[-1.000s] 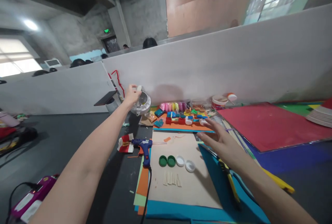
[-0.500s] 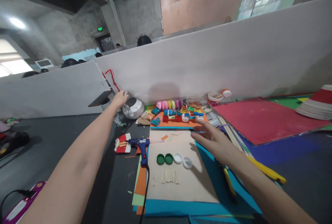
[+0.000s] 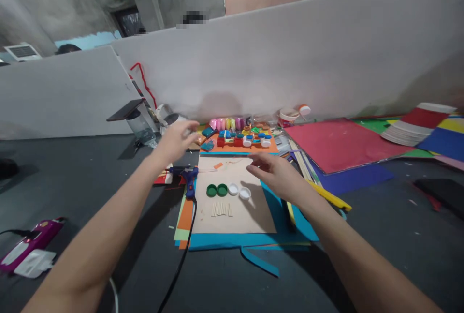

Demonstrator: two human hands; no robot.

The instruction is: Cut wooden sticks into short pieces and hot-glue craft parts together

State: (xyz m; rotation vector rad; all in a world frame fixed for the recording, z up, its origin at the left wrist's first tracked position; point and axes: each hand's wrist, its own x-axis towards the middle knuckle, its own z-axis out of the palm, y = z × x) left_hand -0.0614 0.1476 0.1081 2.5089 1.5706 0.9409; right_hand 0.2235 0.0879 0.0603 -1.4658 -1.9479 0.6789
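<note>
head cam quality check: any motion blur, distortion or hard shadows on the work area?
Head view: left hand is smeared by motion blur, right hand slightly soft; bottle caps and glue gun stay sharp. Wide-angle lens bows the white partition and stretches both forearms at the bottom edge. Lighting is soft and even; arm shadows on the dark table are faint, no glare.
</note>
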